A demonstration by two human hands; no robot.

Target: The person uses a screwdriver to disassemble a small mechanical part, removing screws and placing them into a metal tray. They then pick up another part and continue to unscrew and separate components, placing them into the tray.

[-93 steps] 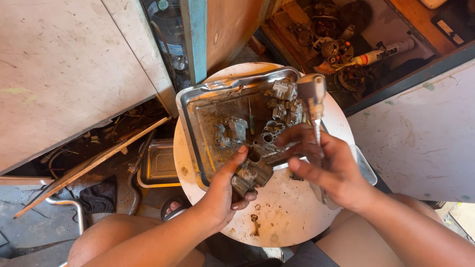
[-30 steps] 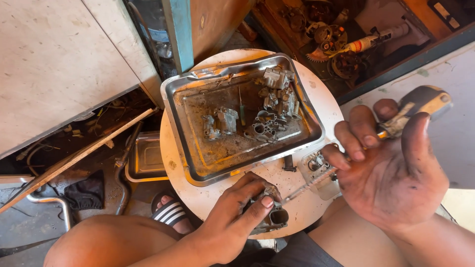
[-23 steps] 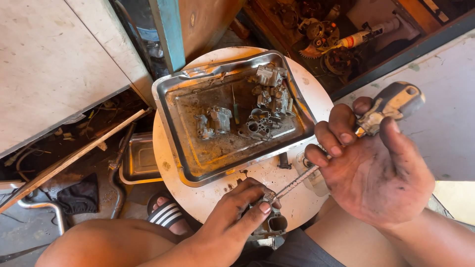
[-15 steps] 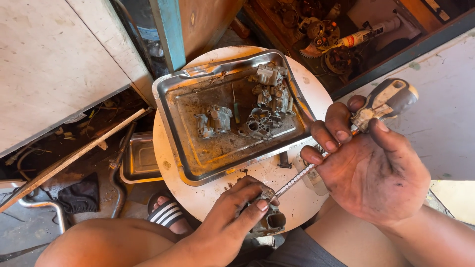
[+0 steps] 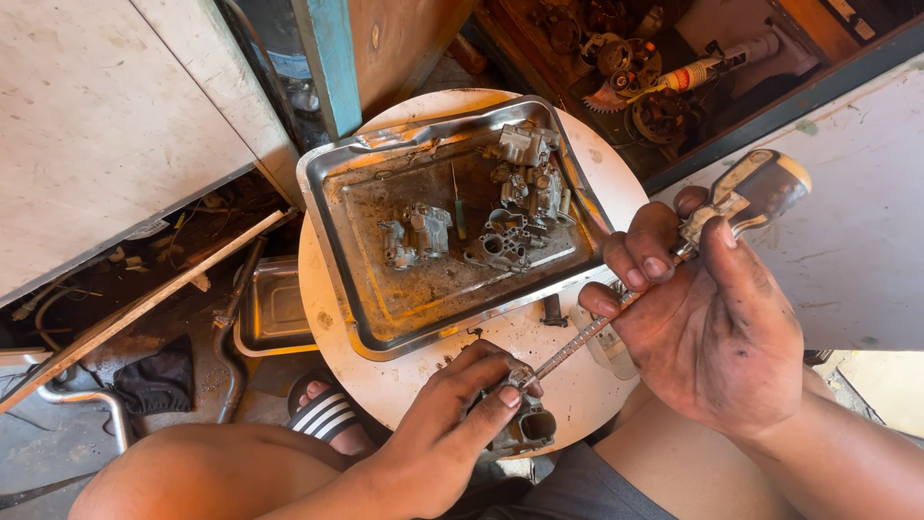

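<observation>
My left hand (image 5: 452, 414) grips a grimy metal carburettor body (image 5: 527, 429) at the near edge of a round white table (image 5: 404, 380). My right hand (image 5: 707, 308) holds a screwdriver (image 5: 741, 197) by its grey and yellow handle, palm turned up. Its long shaft slants down to the left and its tip touches the carburettor body next to my left fingers. A dirty steel tray (image 5: 385, 308) on the table holds several small carburettor parts (image 5: 510, 207).
A second, smaller metal tray (image 5: 274, 308) lies on the floor left of the table, beside a wooden stick (image 5: 144, 303) and a bent metal pipe (image 5: 82, 400). A sandalled foot (image 5: 327, 414) rests below the table. More greasy parts fill a dark shelf (image 5: 635, 77) behind.
Earlier both hands worked over the tray. They have since drawn back to the near edge; the screwdriver tip has come down onto the part in my left hand.
</observation>
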